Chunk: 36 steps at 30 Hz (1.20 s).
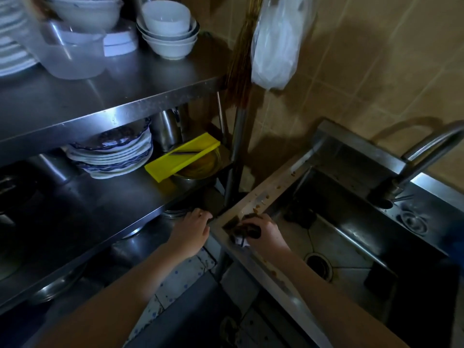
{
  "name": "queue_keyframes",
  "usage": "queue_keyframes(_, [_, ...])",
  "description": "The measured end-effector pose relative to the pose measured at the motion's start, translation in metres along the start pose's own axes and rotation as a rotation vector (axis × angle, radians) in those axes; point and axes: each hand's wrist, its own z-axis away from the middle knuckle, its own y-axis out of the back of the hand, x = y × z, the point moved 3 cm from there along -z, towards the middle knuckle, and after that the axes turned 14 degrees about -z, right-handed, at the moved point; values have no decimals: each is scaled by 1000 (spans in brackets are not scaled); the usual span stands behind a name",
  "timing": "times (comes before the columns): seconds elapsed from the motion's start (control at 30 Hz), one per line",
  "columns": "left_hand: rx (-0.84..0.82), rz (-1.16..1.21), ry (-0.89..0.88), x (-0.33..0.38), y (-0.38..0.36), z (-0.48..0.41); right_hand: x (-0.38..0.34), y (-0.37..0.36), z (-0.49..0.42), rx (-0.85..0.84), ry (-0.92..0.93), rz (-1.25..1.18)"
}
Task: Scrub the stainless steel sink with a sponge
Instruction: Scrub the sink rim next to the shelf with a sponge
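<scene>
The stainless steel sink (281, 187) fills the lower right, its left rim strewn with brown food scraps. My right hand (266, 233) grips a dark sponge (241, 228) and presses it on the near left corner of that rim. My left hand (193, 229) hangs just outside the corner, fingers loosely curled and holding nothing, touching the sink's outer edge. The round drain (319, 266) lies in the basin below my right forearm. A dark clump (300, 216) sits in the basin's far left part.
A curved faucet (426, 156) rises at the sink's back right. A steel shelf rack (113, 114) at left carries bowls (167, 28), plates (113, 151) and a yellow slicer (183, 156). A broom (241, 71) and plastic bag (276, 43) hang in the tiled corner.
</scene>
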Motion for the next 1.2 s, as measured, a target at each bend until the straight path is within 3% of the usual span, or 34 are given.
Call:
queue_keyframes(0.2, [-3,23,-10,1,-14,0,27,-36,5,-55,-46,15])
queue_keyframes(0.37, [-39,64,31,-3,-25,3,38,-46,12,-14,80,57])
queue_keyframes(0.5, [-34,53,28,-6,-32,4,41,-49,4,-50,67,130])
queue_keyframes(0.73, [15,29,17,-8,-38,5,50,-51,-17,-10,23,73])
queue_keyframes(0.93, [30,34,26,-7,-45,2,55,-45,-29,31,51,247])
queue_keyframes(1.2, [72,52,10,-8,-38,-7,58,-15,-60,139,13,197])
